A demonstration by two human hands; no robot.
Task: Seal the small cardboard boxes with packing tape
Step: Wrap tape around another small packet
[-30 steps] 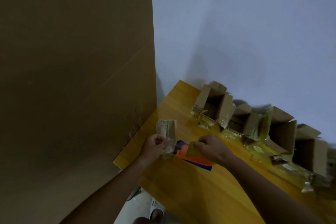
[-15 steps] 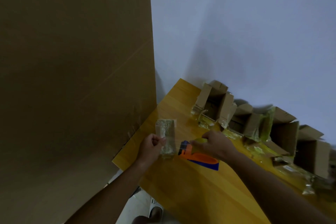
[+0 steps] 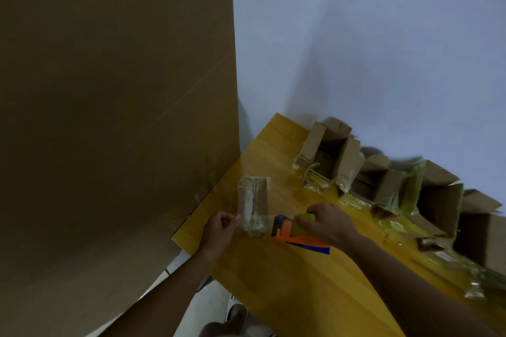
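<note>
Boxes are the business: one small box [image 3: 253, 206], flat-looking and already streaked with shiny tape, sits near the table's [image 3: 287, 282] left edge, just in front of the two hands. The left hand [image 3: 219, 232] is curled closed at the box's near left corner, thumb and fingertips pinched together on what looks like the free end of clear tape [image 3: 262, 223]; the film is too faint to be sure where it starts. The right hand [image 3: 325, 223] is wrapped tight around a tape dispenser [image 3: 290, 231], orange with a dark blue edge, its yellowish roll showing under the fingers. The dispenser lies low over the table just right of the box, its nose pointing at the box's near right corner; whether it touches the box cannot be told. Along the table's far edge, against the pale wall [image 3: 369, 35], stands a row of open boxes [image 3: 383, 180], flaps up, dark inside, running toward the far right corner. Crumpled bits of used tape [image 3: 315, 183] lie on the wood in front of them and cling to their flaps. A big sheet of cardboard [image 3: 109, 117] stands upright along the table's left edge and fills the whole left side of the view, touching or nearly touching the table's left corner. Below the near edge a strip of light floor [image 3: 202, 309] shows between the forearms, with something dark on it, too blurred to name.
</note>
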